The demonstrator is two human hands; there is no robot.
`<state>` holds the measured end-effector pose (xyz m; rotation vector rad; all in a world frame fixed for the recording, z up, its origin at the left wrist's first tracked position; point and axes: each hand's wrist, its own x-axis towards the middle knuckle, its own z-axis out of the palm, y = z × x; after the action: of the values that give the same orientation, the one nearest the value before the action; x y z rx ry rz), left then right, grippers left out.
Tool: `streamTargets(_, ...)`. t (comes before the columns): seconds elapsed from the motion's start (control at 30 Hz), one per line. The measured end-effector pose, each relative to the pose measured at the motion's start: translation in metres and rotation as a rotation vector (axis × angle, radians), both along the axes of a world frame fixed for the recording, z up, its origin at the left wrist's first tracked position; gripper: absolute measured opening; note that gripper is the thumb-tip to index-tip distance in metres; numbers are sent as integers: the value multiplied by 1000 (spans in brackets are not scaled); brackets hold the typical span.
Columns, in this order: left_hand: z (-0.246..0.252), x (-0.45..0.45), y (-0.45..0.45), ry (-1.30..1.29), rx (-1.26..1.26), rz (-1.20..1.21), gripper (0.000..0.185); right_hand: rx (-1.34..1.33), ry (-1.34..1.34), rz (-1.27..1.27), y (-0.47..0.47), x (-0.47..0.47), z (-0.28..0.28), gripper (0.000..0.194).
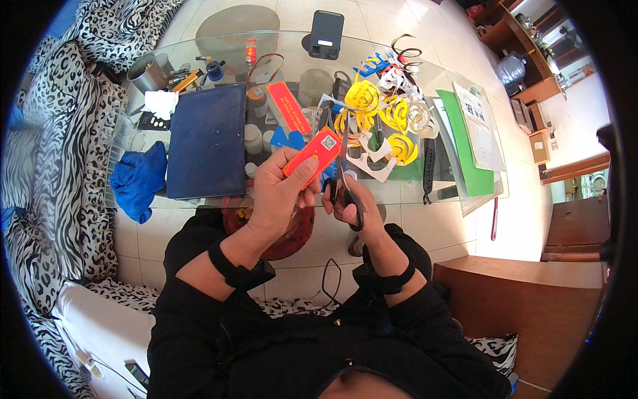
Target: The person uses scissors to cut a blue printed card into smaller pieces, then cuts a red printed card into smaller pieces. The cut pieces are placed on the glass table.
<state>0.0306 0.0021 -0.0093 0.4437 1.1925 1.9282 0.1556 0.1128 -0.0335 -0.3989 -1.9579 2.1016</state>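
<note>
My left hand (279, 184) pinches a red card (313, 155) with a yellow border and a printed code near its upper end. In my right hand (361, 199) is a pair of scissors (341, 172) with black handles, its blades pointing up and away from me beside the card's right edge. Whether the blades touch the card I cannot tell. Beyond the hands lie curled yellow paper cut-outs (366, 97), white paper scraps (374, 158) and a blue paper piece (285, 138). Another red strip with writing (288, 107) lies on the glass table (294, 45).
A dark blue folder (207, 144) and a blue cloth (139, 177) occupy the table's left side. Green and white sheets (471, 144) overhang the right edge. A phone (326, 35) stands at the far edge; a metal cup (145, 72) is at far left. Under the table sits a red basin (279, 252).
</note>
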Motion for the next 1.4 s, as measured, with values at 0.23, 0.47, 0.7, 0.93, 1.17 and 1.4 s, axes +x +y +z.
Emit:
streamTargets(0.23, 3, -1, 0, -3, -10, 5, 15, -82, 2, -69, -2, 3, 1, 65)
streamTargets(0.47, 4, -10, -2, 39, -55, 19, 15, -69, 16, -112, -2, 5, 0, 65)
streamTargets(0.7, 2, -15, -3, 35, -46, 66, 15, -142, 4, -131, 0, 10, -1, 57)
streamTargets(0.93, 3, -24, -1, 8, -35, 156, 12, -166, -23, -68, 7, 17, 0, 47)
streamTargets(1.17, -3, -36, -2, -63, 69, 195, 12, -190, -69, -33, 9, 23, 2, 30)
streamTargets(1.4, -3, -40, -1, -250, 165, 195, 12, -219, -102, 33, 9, 26, 0, 33)
